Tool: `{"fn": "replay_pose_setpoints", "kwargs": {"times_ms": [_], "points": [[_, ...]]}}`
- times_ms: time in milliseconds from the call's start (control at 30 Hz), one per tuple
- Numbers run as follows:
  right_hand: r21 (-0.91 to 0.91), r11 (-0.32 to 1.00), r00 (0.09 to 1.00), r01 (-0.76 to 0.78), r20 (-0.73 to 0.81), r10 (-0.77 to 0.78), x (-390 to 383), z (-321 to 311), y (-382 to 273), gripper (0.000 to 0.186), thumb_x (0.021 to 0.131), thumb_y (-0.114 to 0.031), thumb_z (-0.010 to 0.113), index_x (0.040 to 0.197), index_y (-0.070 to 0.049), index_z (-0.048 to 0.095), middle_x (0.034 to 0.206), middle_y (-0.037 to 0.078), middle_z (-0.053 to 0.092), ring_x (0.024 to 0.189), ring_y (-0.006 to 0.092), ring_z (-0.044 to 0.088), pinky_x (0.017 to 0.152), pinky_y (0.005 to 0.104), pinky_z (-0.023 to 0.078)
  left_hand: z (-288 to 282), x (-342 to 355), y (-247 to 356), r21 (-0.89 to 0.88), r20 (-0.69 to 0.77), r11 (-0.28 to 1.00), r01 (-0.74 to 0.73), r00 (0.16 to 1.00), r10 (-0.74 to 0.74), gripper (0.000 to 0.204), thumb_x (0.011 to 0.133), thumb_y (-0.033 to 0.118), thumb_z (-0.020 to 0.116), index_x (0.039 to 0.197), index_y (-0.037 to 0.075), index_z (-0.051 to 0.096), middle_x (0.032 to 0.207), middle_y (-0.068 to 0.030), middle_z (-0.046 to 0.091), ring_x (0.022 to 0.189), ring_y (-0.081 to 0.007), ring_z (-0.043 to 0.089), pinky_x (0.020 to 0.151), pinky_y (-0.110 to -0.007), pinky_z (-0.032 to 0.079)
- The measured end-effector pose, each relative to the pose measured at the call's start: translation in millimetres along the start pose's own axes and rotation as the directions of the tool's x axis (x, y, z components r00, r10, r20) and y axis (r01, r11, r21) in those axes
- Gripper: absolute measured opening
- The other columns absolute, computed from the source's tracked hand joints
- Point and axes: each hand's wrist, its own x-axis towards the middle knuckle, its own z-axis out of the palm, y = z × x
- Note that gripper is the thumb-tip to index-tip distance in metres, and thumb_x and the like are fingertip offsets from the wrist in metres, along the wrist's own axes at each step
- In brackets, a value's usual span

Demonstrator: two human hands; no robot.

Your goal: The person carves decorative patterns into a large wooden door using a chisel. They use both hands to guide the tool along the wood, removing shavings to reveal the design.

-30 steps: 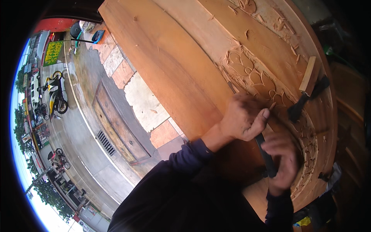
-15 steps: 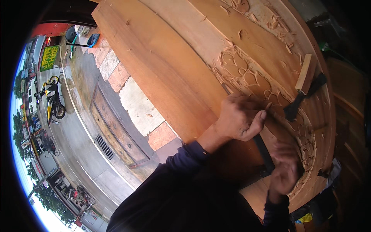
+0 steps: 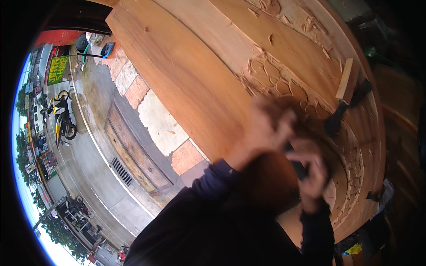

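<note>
Both hands are over a large carved wooden panel (image 3: 191,84), close to one another. My left hand (image 3: 268,128) is smeared by motion above the carved band; whether its fingers hold anything is not visible. Just right of it and nearer to me is my right hand (image 3: 314,173), also blurred, with its fingers partly bent. A dark bar (image 3: 298,167) shows between the hands and is partly hidden by them. To the right, a hammer (image 3: 346,82) with a pale wooden handle and black head lies on the panel, touched by neither hand.
Wood shavings (image 3: 310,26) are scattered along the carved scale pattern (image 3: 270,73). Beyond the panel's left edge are paving tiles (image 3: 155,115), a drain grate (image 3: 121,171), and a street with a parked yellow and black motorcycle (image 3: 63,117). Dark clutter stands at the right.
My left hand has shifted slightly up and left. The right hand has risen toward it, and the two are closer together. The hammer lies where it was.
</note>
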Motion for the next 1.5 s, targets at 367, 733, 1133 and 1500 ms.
{"fn": "replay_pose_setpoints", "kwargs": {"times_ms": [367, 733, 1133, 1500], "points": [[-0.089, 0.901, 0.874, -0.424, 0.220, 0.433, -25, 3, -35, 0.027, 0.106, -0.007, 0.055, 0.132, 0.001, 0.056, 0.093, 0.005, 0.064, 0.075, 0.0111, 0.057, 0.067, 0.0269, 0.047, -16, -14, 35, -0.068, 0.137, 0.971, -0.227, 0.962, 0.235, 0.026, 0.090, 0.025, 0.069, 0.067, 0.014, 0.065, 0.066, -0.0013, 0.057, 0.063, -0.0251, 0.055, 0.061, -0.038, 0.041], [-0.210, 0.966, 0.962, -0.152, 0.193, 0.194, -16, -16, -9, 0.020, 0.103, -0.004, 0.061, 0.122, 0.000, 0.065, 0.086, 0.010, 0.067, 0.068, 0.0136, 0.063, 0.062, 0.0280, 0.049, -10, -13, 30, -0.054, 0.389, 0.987, -0.149, 0.907, 0.158, 0.032, 0.098, 0.038, 0.066, 0.083, 0.010, 0.066, 0.083, -0.0075, 0.056, 0.088, -0.0296, 0.058, 0.078, -0.042, 0.046], [0.273, 0.578, 0.640, -0.769, 0.318, 0.700, 21, -23, -48, 0.033, 0.109, -0.019, 0.052, 0.138, -0.004, 0.059, 0.076, 0.002, 0.056, 0.047, 0.0022, 0.036, 0.042, 0.0193, 0.027, -5, 1, 25, -0.004, 0.305, 0.996, -0.087, 0.949, 0.084, 0.027, 0.098, 0.028, 0.067, 0.087, 0.005, 0.075, 0.094, -0.0108, 0.074, 0.092, -0.0278, 0.067, 0.080, -0.040, 0.050], [0.316, 0.549, 0.632, -0.774, 0.326, 0.703, 16, -12, -55, 0.033, 0.110, -0.020, 0.053, 0.140, -0.008, 0.060, 0.076, 0.000, 0.054, 0.047, 0.0005, 0.036, 0.042, 0.0189, 0.028, -1, -3, 21, -0.074, 0.182, 0.991, -0.111, 0.976, 0.122, 0.024, 0.097, 0.024, 0.066, 0.087, 0.005, 0.078, 0.088, -0.0104, 0.077, 0.081, -0.0294, 0.069, 0.072, -0.041, 0.052]]}}
